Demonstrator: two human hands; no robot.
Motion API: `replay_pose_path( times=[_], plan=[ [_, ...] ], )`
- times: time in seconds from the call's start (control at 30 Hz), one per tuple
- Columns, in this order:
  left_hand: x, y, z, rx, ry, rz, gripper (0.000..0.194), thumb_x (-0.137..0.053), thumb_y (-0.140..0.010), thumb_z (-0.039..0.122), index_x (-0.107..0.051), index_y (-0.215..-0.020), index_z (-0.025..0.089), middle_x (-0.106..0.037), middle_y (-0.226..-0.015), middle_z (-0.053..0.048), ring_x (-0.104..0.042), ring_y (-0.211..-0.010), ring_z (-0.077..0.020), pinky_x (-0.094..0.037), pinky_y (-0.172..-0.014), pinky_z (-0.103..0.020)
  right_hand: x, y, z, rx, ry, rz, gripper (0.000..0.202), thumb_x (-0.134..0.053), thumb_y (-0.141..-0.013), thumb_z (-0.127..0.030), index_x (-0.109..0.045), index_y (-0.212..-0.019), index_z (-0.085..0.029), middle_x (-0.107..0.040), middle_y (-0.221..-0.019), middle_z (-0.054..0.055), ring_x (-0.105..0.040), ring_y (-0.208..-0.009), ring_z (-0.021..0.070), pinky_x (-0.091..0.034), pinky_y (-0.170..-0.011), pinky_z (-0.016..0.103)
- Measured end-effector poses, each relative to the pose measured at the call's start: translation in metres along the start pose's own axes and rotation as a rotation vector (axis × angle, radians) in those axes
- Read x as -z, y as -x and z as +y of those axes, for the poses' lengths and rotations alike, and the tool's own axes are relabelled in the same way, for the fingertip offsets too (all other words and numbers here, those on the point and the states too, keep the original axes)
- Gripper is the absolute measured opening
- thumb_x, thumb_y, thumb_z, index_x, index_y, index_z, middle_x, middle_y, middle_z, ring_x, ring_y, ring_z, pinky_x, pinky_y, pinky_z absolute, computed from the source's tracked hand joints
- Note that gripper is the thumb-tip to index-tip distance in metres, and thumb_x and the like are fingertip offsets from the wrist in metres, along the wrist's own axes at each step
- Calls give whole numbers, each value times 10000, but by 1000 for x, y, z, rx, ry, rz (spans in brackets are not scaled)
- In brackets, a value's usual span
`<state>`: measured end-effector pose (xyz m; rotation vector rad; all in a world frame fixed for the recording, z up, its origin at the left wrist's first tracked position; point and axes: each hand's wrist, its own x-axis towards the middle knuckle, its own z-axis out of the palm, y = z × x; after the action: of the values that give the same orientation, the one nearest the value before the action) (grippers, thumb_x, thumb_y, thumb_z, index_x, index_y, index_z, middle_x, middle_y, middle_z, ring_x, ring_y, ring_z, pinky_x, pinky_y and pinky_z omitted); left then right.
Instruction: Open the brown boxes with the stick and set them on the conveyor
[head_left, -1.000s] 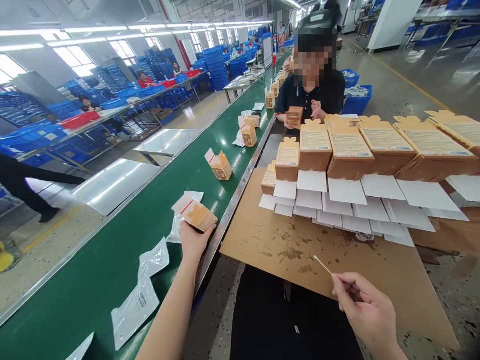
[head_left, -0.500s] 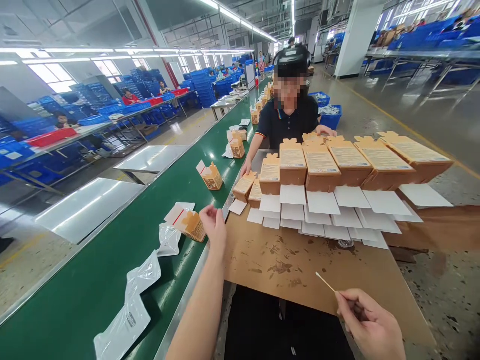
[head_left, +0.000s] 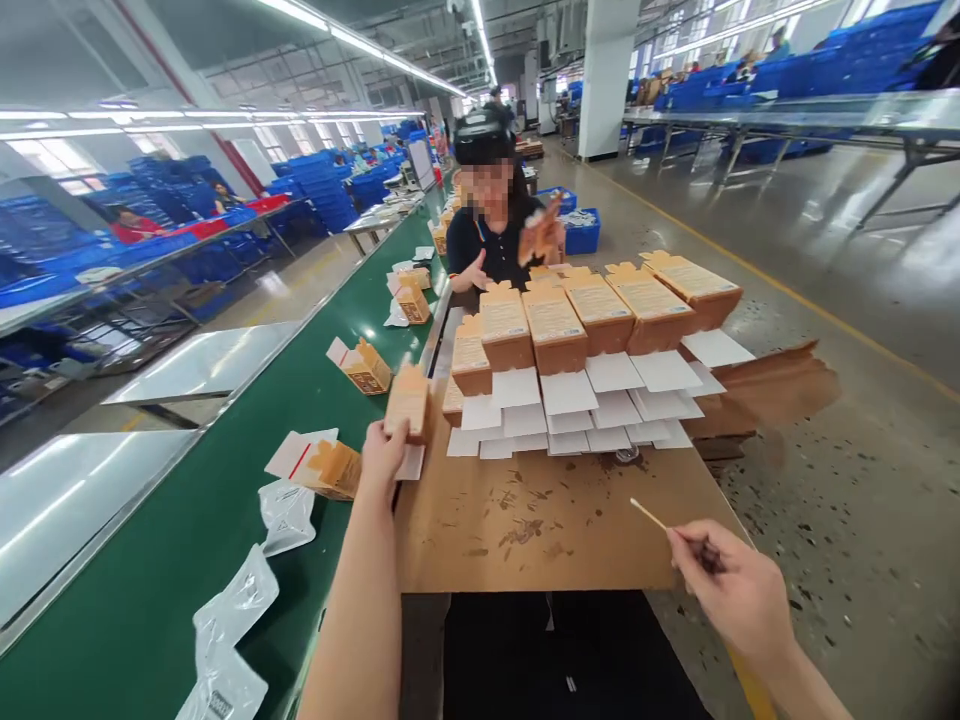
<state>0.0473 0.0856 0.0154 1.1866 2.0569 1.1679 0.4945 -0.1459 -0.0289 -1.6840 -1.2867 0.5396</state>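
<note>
My left hand (head_left: 384, 455) is closed on the lower end of a small brown carton (head_left: 409, 400), which has a white flap hanging below it. My right hand (head_left: 731, 580) pinches a thin cotton swab (head_left: 649, 514), its white tip pointing up and left over the cardboard-covered table (head_left: 517, 530). Beyond the hands, stacked brown cartons (head_left: 555, 320) have white flaps (head_left: 570, 393) sticking out toward me. An open carton (head_left: 337, 470) stands on the green belt, left of my left hand.
On the green conveyor belt (head_left: 150, 560) lie silver-white pouches (head_left: 236, 600) and more open cartons (head_left: 364, 367). Across the table a person in a dark shirt (head_left: 499, 250) holds a blurred brown object. Blue bins (head_left: 582, 232) stand behind.
My left hand has moved from beside the open belt carton and taken hold of a carton near the stack. The person opposite has raised both hands. The view has turned right.
</note>
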Motion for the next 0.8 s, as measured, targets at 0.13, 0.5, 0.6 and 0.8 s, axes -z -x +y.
replay_pose_path(
  times=[0.13,0.5,0.6,0.8],
  plan=[
    [33,66,-26,23,321,-85,832,-928,-833,775,-784,-1435,218,-879,-1453,-187,-788,-1504,-468,-664,-1261,-644,20,-53,-10,59,232,-67,269,-700,-1027,-432,-713,-809,-275,-732,-682,29,-656,-583,182,-523,-632,292],
    [0,174,-66,328,657,-291,865,-1191,-647,617,-890,-1334,187,-909,-1410,-198,-847,-1404,-496,-644,-1299,-679,-10,-131,-30,133,531,-316,296,-654,-920,-143,-509,-726,-313,-635,-597,-21,-583,-561,201,-391,-613,317],
    [-6,173,-68,327,659,-331,893,-1201,-650,618,-874,-1361,188,-899,-1451,-207,-836,-1430,-489,-645,-1291,-660,2,-130,-29,137,542,-309,286,-658,-933,-153,-522,-738,-313,-640,-600,-18,-594,-555,203,-394,-604,318],
    [-6,170,-70,295,606,-353,875,-1212,-674,559,-826,-1376,207,-881,-1502,-205,-829,-1455,-460,-640,-1292,-618,12,-65,-22,170,322,-155,258,-655,-1101,-372,-737,-867,-301,-764,-710,25,-714,-606,221,-565,-583,326]
  ],
)
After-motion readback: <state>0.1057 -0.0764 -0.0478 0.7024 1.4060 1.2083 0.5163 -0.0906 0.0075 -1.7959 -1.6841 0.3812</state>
